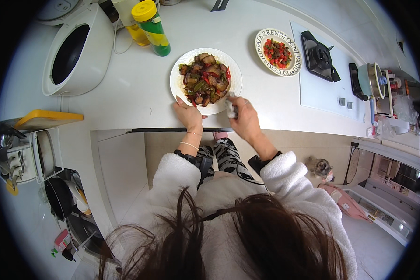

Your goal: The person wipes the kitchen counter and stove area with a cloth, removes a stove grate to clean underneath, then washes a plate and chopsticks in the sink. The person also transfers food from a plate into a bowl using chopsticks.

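Observation:
A white plate of cooked eggplant-like chunks with red and green peppers stands near the counter's front edge. My left hand grips the plate's near left rim, with its thumb on top and fingers partly hidden below. At the near right rim, my right hand is closed on a crumpled white tissue or cloth, which lies against or close to the rim. Farther right is a smaller plate with lettering on its rim, holding chopped red and green peppers with dark pieces.
A rice cooker with its lid up, a green yellow-capped container and an oil bottle stand left. The gas hob with a pot is right. A yellow-edged board leans left. A cat is on the floor.

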Demonstrator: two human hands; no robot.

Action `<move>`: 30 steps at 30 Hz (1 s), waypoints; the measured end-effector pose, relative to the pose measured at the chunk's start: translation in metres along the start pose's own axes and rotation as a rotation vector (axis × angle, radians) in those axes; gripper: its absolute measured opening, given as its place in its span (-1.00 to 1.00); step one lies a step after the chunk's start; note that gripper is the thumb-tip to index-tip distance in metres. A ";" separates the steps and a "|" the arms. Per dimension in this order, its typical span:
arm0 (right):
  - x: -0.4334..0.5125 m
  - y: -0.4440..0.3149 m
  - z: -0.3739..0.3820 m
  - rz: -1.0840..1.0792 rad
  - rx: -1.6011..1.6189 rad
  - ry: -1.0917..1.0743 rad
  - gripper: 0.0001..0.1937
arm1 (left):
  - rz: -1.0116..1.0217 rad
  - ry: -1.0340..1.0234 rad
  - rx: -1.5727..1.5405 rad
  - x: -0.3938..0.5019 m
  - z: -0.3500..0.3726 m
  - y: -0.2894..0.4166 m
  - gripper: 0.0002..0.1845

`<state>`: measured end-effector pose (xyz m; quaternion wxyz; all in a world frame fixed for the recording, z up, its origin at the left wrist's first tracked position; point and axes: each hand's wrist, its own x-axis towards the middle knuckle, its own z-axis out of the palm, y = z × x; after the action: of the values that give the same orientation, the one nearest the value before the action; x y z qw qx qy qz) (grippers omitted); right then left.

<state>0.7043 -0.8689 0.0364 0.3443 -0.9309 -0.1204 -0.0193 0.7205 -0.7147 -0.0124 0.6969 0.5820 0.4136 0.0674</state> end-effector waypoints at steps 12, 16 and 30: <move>-0.004 -0.024 0.015 0.431 0.592 -0.244 -0.74 | 0.019 0.109 -0.238 0.004 0.016 -0.029 -0.64; 0.008 0.001 0.001 0.690 1.521 -0.166 -0.73 | -0.273 -0.161 -0.358 0.006 0.019 -0.013 -0.56; 0.017 0.000 -0.018 0.883 1.845 -0.049 -0.74 | 0.309 -0.772 -0.183 -0.079 0.036 0.035 -0.36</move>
<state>0.7212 -0.8769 0.0517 0.9006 -0.2645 0.2582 0.2285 0.7068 -0.7763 0.0564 0.8311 0.5554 0.0225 -0.0154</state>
